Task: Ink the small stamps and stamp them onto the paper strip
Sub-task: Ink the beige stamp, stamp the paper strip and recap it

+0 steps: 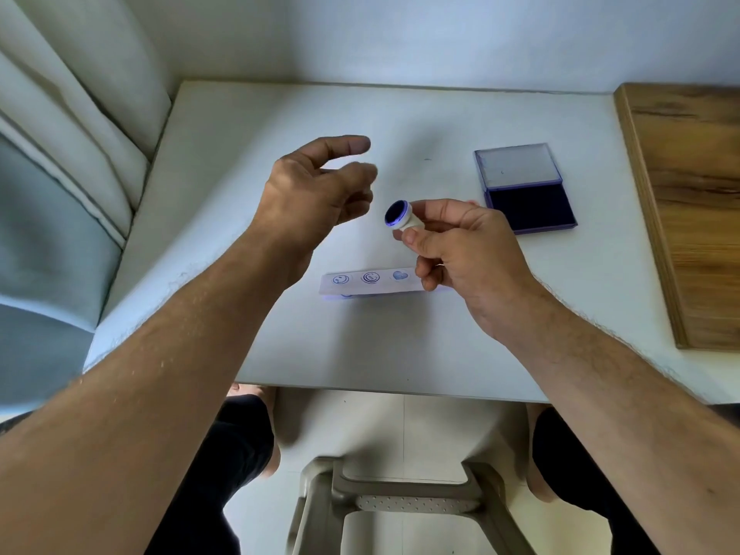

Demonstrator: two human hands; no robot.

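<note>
My right hand (464,250) pinches a small round white stamp (400,215) above the table, its blue inked face turned to the left. My left hand (316,194) hovers beside it, fingers loosely spread and holding nothing. Under the hands a white paper strip (370,283) lies on the white table (280,334) with three blue prints on it: a smiley, a round mark and a heart. My right hand covers the strip's right end. An open blue ink pad (527,208) with its lid flipped back sits at the right.
A wooden board (692,202) lies along the table's right side. A wall runs behind the table and a curtain (72,154) hangs at the left. A stool (400,502) and my knees show below the table's front edge.
</note>
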